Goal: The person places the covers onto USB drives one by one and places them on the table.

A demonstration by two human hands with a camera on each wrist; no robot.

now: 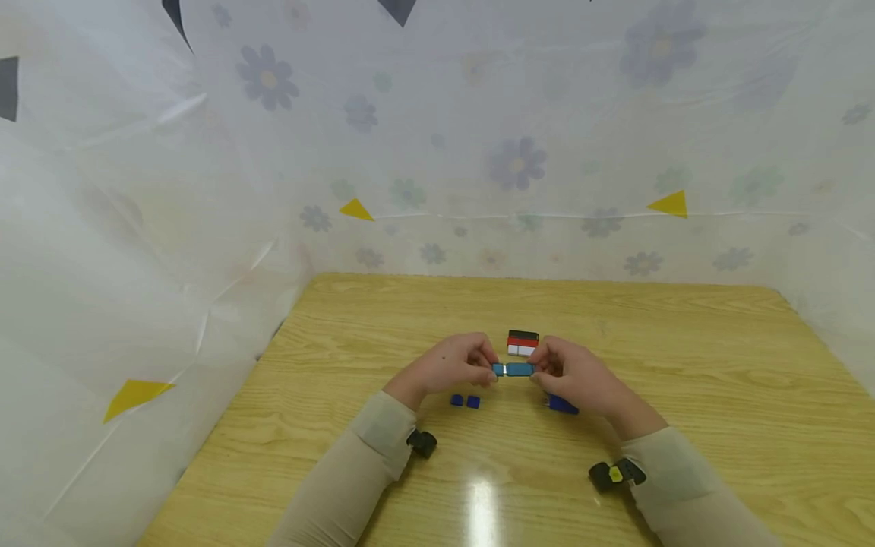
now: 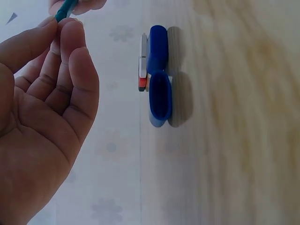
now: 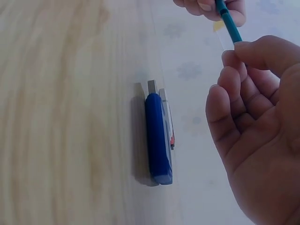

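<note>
Above the table, both hands hold a teal USB stick level between them. My left hand (image 1: 454, 363) pinches its short cap (image 1: 498, 369) between thumb and forefinger. At the other end, my right hand (image 1: 574, 376) grips the longer body of the USB stick (image 1: 520, 370) with its fingertips. A bright strip shows between cap and body. Two small blue caps (image 1: 473, 402) lie on the table near the left hand; in the left wrist view one blue cap (image 2: 161, 96) turns its hollow end to the camera. Below the right hand lies a blue USB stick (image 3: 158, 136), its metal plug bare.
Black, red and white USB sticks (image 1: 522, 343) lie close together just behind the hands. The wood-patterned table (image 1: 383, 319) ends at a flowered plastic sheet (image 1: 437, 152) at the back and sides. A light reflection lies on the tabletop between the forearms.
</note>
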